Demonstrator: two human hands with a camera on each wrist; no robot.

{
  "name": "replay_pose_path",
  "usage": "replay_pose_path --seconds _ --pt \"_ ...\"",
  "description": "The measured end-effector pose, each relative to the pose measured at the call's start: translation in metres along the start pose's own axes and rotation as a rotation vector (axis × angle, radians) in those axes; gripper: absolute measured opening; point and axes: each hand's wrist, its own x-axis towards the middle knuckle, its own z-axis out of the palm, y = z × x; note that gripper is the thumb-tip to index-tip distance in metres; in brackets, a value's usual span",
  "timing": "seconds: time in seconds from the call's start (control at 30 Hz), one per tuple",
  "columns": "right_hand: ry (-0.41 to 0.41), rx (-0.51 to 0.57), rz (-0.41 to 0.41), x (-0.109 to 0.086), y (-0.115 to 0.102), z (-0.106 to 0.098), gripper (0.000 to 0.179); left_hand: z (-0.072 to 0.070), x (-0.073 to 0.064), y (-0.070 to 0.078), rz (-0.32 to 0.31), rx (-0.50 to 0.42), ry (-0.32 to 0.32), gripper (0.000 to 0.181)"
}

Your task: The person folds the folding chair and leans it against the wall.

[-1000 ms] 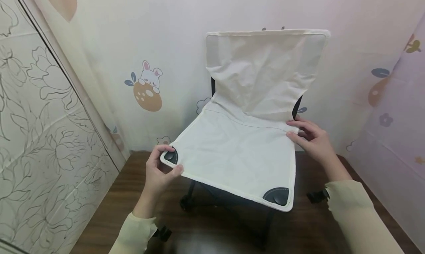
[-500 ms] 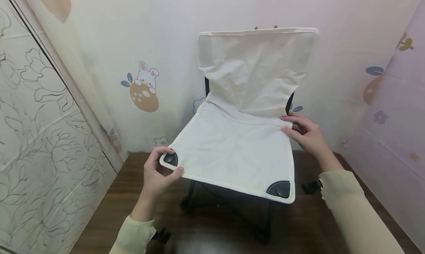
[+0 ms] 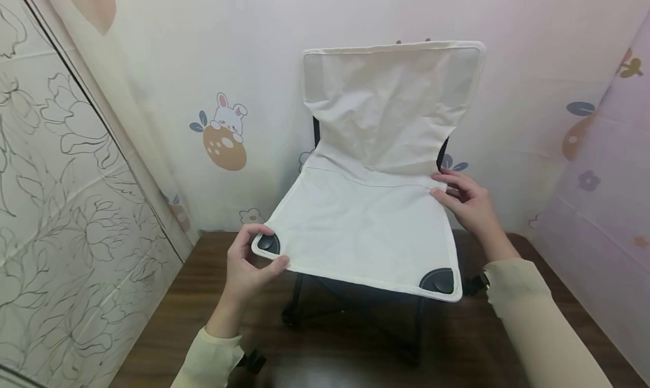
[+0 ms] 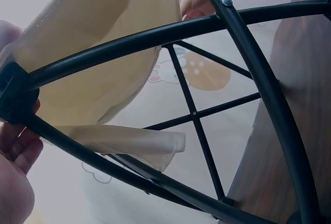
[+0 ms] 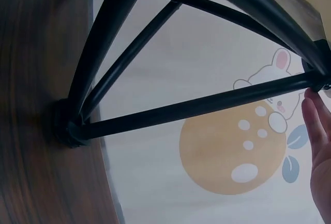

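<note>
A folding camping chair (image 3: 365, 224) stands unfolded, its off-white fabric seat tilted slightly in the head view. Black patches (image 3: 439, 281) cover the two front seat corners. My left hand (image 3: 246, 269) grips the front left corner, thumb on the front edge and fingers over the side. At the rear right of the seat, beside the backrest (image 3: 388, 106), my right hand (image 3: 469, 202) holds the corner where seat and back meet. Black crossed tubes (image 4: 194, 113) of the frame show below the fabric in the left wrist view. A plastic joint (image 4: 15, 92) sits right at the left fingers.
The chair's feet (image 5: 67, 125) are on a dark wooden tabletop (image 3: 188, 298). Behind it hangs a pale curtain (image 3: 244, 44) printed with a rabbit and round orange shapes. A flower-patterned panel (image 3: 66, 207) borders the left side; more curtain (image 3: 599, 219) closes the right.
The chair has turned slightly: its front right corner has swung right and away, and its backrest has shifted a little left. Both hands keep their hold throughout.
</note>
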Motion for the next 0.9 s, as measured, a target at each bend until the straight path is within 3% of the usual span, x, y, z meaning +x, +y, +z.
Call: replay_pose_path --seconds 0.4,0.67,0.9 --pt "0.033 0.011 -0.006 0.008 0.004 0.003 0.039 0.005 0.000 0.008 -0.041 0.057 -0.022 0.053" --pt "-0.008 -0.049 0.114 0.014 0.004 0.001 0.043 0.006 0.001 0.008 -0.018 0.070 -0.058 0.053" --pt "0.005 -0.047 0.124 0.011 0.003 0.004 0.042 0.003 0.000 0.007 -0.005 0.086 -0.070 0.054"
